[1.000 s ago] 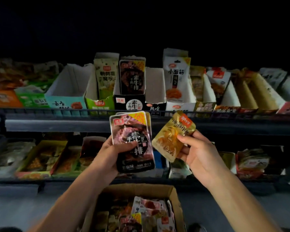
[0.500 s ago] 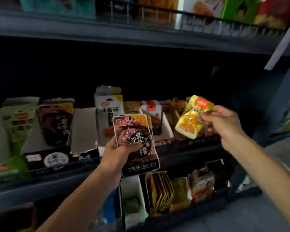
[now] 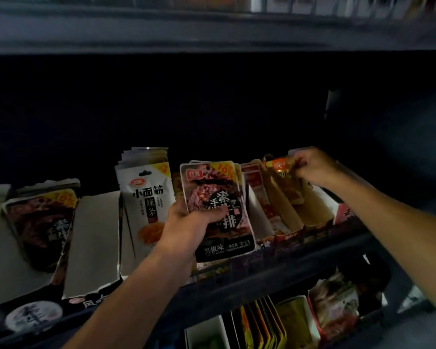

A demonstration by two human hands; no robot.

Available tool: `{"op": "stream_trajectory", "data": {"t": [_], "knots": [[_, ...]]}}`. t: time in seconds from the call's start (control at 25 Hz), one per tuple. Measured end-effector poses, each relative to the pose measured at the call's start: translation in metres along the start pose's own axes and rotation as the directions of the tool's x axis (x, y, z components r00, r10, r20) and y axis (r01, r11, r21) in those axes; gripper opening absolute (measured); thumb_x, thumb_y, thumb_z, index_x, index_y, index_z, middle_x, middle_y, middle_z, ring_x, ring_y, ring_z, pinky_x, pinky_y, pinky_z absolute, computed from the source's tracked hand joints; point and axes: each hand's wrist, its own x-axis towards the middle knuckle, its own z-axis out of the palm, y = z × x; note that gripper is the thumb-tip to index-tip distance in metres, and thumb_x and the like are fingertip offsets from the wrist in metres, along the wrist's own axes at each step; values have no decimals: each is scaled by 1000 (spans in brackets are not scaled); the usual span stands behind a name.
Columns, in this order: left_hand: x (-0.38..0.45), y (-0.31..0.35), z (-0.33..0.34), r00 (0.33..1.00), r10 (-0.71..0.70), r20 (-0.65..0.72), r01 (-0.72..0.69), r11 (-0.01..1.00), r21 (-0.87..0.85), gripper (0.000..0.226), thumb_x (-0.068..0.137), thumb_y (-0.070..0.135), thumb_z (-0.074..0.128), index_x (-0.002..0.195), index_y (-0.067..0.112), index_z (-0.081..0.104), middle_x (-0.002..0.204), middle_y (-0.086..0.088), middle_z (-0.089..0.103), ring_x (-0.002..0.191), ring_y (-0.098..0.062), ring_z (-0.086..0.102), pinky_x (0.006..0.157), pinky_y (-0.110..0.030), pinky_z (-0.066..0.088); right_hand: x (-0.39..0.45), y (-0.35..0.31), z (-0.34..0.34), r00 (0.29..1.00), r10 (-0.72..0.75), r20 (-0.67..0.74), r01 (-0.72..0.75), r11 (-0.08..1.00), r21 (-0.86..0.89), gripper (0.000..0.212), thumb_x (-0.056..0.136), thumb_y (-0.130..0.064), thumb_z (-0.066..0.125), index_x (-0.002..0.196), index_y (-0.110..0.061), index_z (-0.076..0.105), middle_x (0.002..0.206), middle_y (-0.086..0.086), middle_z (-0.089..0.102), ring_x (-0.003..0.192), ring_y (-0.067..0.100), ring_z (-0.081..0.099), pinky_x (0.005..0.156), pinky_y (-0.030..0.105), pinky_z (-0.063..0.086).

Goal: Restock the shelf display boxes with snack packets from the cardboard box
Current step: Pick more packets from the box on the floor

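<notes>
My left hand (image 3: 191, 224) grips a small stack of dark snack packets (image 3: 218, 210) with a meat picture and white characters, held upright in front of the middle shelf. My right hand (image 3: 312, 170) pinches a yellow packet (image 3: 281, 165) by its orange-red top and holds it down inside a display box (image 3: 315, 217) at the right end of that shelf. Most of the yellow packet is hidden among the box's packets. The cardboard box is out of view.
A white packet box (image 3: 146, 195) and a half-empty white box (image 3: 93, 243) stand left of my left hand; another dark packet box (image 3: 39, 222) sits further left. A red packet box (image 3: 258, 197) is between my hands. A lower shelf (image 3: 275, 321) holds yellow packets. Another shelf hangs overhead.
My right hand has moved away and down, pushing the yellow packet into the right display box. The view has shifted up and closer to the shelf; my left hand still holds its stack.
</notes>
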Motion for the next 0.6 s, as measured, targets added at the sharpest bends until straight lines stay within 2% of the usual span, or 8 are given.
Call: {"op": "stream_trajectory", "data": {"t": [0.08,0.16,0.2,0.28,0.36,0.44,0.52,0.6], "knots": [[3,-4,-1,1000,-11,7,11,1000,15,34,77,8,81,106,20,71,89,3,78,83,-23,74,76,-40,58,-2,2,10,996,-82,-42,69,964,-256,39,83,-2,68,120,-16,66,124,8,61,117,29,55,100,37,41],[3,-6,-1,1000,-15,1,15,1000,15,34,76,8,81,106,20,71,90,3,78,86,-24,74,82,-44,58,-8,-4,17,973,-195,-126,104,852,-512,42,86,-10,64,126,-21,59,129,5,52,121,29,47,101,40,35],[2,-6,-1,1000,-11,7,11,1000,21,35,76,8,81,107,20,70,91,3,78,87,-24,74,83,-45,58,-9,-7,18,963,-214,-162,77,800,-595,45,86,-11,63,129,-22,55,131,6,49,122,31,45,102,44,35],[-1,-5,-4,1000,2,18,-2,999,40,34,76,9,81,105,21,70,92,3,78,89,-24,74,83,-44,58,-13,-14,20,953,-203,-224,-6,727,-686,51,85,-9,61,133,-22,47,133,9,47,123,33,44,102,47,39],[-6,-3,-8,1000,10,26,-11,999,36,29,77,8,80,101,21,71,91,2,78,86,-22,75,76,-39,57,-19,-18,22,953,-192,-235,-48,669,-742,54,85,-9,61,136,-22,45,135,10,46,125,32,43,102,45,38],[-12,-2,-12,1000,8,22,-9,1000,29,28,77,7,80,101,21,71,92,1,78,85,-22,75,74,-38,57,-28,-19,22,960,-199,-196,-43,588,-808,50,86,-17,62,134,-25,52,136,5,46,128,29,39,105,42,35],[-21,-1,-16,1000,7,25,-9,999,51,30,77,8,80,103,20,71,94,1,78,87,-21,75,77,-39,57,-38,-21,19,970,-194,-143,-26,506,-862,40,86,-25,63,125,-30,60,136,0,44,128,28,35,104,41,33],[-28,2,-21,999,10,36,-13,997,82,31,78,11,79,107,20,71,95,2,78,91,-21,74,85,-44,57,-43,-21,17,981,-171,-93,2,486,-874,40,88,-27,60,128,-28,60,143,3,38,134,30,28,108,46,29]]}}
